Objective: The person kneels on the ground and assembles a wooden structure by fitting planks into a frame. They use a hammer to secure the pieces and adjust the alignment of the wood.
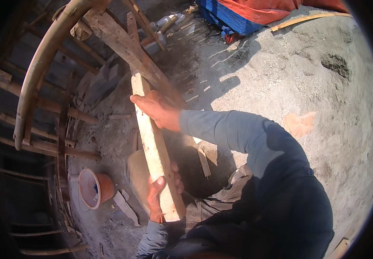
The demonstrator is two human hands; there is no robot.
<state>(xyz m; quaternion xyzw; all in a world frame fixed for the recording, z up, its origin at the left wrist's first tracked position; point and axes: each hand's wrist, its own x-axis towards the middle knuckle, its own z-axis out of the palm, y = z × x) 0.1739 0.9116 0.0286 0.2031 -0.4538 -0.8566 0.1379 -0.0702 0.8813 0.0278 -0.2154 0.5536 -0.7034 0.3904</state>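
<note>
A pale, squared wooden beam (152, 144) slants across the middle, held in both my hands. Its near end lies by my lap and its far end reaches up beside a thick weathered post (126, 43). My right hand (158, 111) grips the beam near its far end, thumb over the top; its other fingers are mostly hidden. Lower down, my left hand (156, 197) wraps round the beam near its closer end, thumb on one side and fingertips showing on the other.
An orange bucket (105, 190) stands on the dusty ground at left, with a flat scrap (126, 208) near it. Bamboo poles (44, 77) form a frame along the left. Blue and orange tarps (234, 19) lie at the top. Sand (324, 108) spreads on the right.
</note>
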